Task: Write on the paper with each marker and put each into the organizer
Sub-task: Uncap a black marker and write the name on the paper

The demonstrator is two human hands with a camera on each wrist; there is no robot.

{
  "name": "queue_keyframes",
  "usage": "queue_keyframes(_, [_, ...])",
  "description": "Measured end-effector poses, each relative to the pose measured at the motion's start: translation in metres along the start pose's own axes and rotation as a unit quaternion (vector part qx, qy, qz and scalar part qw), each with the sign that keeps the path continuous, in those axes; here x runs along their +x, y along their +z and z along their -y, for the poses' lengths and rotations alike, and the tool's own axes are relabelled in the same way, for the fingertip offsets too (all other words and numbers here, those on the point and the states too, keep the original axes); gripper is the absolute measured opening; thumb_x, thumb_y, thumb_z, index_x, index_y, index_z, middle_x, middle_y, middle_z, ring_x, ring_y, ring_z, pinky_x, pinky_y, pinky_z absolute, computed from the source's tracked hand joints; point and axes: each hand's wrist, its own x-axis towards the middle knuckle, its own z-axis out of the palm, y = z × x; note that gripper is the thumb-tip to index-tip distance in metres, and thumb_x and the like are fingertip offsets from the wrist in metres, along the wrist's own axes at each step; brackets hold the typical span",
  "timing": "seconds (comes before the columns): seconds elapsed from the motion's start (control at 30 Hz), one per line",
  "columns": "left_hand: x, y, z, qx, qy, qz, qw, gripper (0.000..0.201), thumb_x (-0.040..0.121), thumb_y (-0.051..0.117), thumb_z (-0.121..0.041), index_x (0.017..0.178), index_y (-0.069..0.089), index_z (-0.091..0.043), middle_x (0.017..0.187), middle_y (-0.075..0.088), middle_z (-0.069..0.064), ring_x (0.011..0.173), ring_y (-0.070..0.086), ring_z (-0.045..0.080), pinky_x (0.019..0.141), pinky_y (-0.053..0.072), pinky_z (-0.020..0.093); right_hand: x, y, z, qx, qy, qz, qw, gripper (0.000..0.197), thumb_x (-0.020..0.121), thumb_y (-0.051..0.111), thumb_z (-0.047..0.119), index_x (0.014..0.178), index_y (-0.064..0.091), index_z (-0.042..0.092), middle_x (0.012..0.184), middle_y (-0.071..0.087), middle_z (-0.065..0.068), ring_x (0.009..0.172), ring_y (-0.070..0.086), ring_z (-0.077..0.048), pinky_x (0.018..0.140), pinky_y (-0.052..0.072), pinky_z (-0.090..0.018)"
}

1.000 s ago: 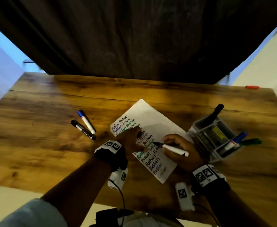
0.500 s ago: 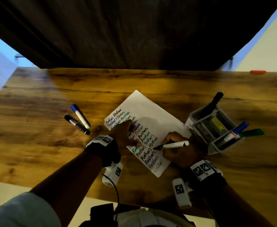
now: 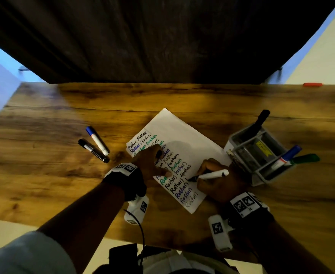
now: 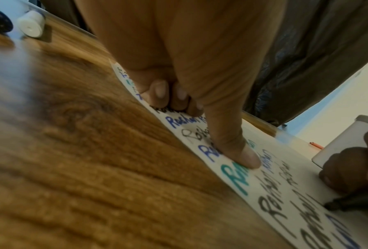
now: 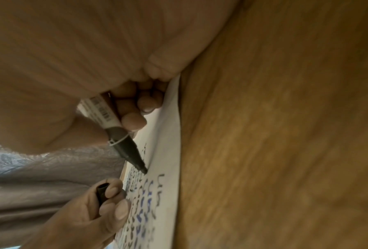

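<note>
A white paper [image 3: 184, 135] with several lines of black, blue and green writing lies mid-table. My right hand [image 3: 207, 174] grips a white-barrelled black marker [image 3: 212, 174], whose tip [image 5: 144, 170] touches the paper beside a short fresh stroke. My left hand [image 3: 158, 163] holds the paper down with its thumb [image 4: 242, 155]. Its curled fingers hold the black cap [image 5: 102, 190]. A grey organizer [image 3: 239, 143] at right holds a black marker [image 3: 259, 121], a blue one [image 3: 288, 155] and a green one [image 3: 305, 158].
Two capped markers lie left of the paper: a blue-capped one [image 3: 97, 140] and a black one [image 3: 93, 151]. A small red object [image 3: 312, 84] sits at the far right edge. A dark curtain hangs behind the wooden table [image 3: 44, 175].
My right hand has slid down the paper to a lower line, and the marker barrel has swung flatter, pointing right. The left hand stays pressed on the paper.
</note>
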Motion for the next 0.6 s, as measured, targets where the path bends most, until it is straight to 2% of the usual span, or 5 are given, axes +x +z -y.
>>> queue_keyframes(0.2, [-0.0002, 0.0007, -0.0001, 0.003, -0.003, 0.002, 1.0, 0.066, 0.059, 0.086, -0.054, 0.104, 0.047, -0.026, 0.106, 0.062, -0.006, 0.095, 0.061, 0.015, 0.083, 0.055, 0.035, 0.0024, 0.0016, 0.0031, 0.003, 0.019, 0.006, 1.0, 0.013, 0.074, 0.077, 0.007, 0.079, 0.066, 0.005, 0.082, 0.067, -0.005, 0.073, 0.058, -0.015, 0.068, 0.038, 0.002])
queue_keyframes(0.3, [-0.0008, 0.0014, 0.0, 0.001, -0.006, 0.002, 1.0, 0.065, 0.059, 0.087, -0.052, 0.103, 0.047, -0.026, 0.106, 0.062, -0.005, 0.094, 0.061, 0.015, 0.083, 0.055, 0.036, 0.0013, 0.0012, -0.0002, 0.001, 0.004, 0.0, 1.0, 0.014, 0.072, 0.077, 0.008, 0.076, 0.064, 0.007, 0.079, 0.065, -0.003, 0.07, 0.06, -0.016, 0.065, 0.039, 0.001])
queue_keyframes(0.43, [-0.0012, 0.0015, -0.0008, 0.005, -0.002, -0.007, 1.0, 0.065, 0.059, 0.087, -0.052, 0.101, 0.049, -0.022, 0.1, 0.06, -0.006, 0.09, 0.059, 0.014, 0.08, 0.053, 0.034, -0.0007, 0.0011, -0.0037, -0.015, 0.017, -0.016, 1.0, 0.017, 0.072, 0.076, 0.017, 0.076, 0.06, 0.019, 0.076, 0.058, 0.012, 0.064, 0.05, 0.005, 0.059, 0.036, -0.004])
queue_keyframes(0.5, [-0.0014, 0.0006, -0.0021, 0.004, -0.002, -0.007, 1.0, 0.064, 0.06, 0.087, -0.05, 0.102, 0.05, -0.019, 0.098, 0.059, -0.005, 0.089, 0.058, 0.015, 0.077, 0.051, 0.031, -0.001, 0.0, -0.0052, -0.026, 0.037, -0.017, 0.999, 0.017, 0.074, 0.076, 0.023, 0.078, 0.06, 0.025, 0.077, 0.057, 0.014, 0.065, 0.053, 0.003, 0.058, 0.035, -0.003])
queue_keyframes(0.6, [-0.0017, -0.0001, -0.0027, 0.004, -0.004, -0.005, 1.0, 0.06, 0.061, 0.087, -0.049, 0.097, 0.048, -0.021, 0.094, 0.056, -0.006, 0.085, 0.055, 0.014, 0.072, 0.044, 0.028, -0.0004, -0.0007, -0.0033, 0.016, 0.01, 0.002, 1.0, 0.014, 0.074, 0.077, 0.019, 0.079, 0.064, 0.017, 0.076, 0.055, 0.015, 0.079, 0.056, 0.012, 0.065, 0.037, 0.002])
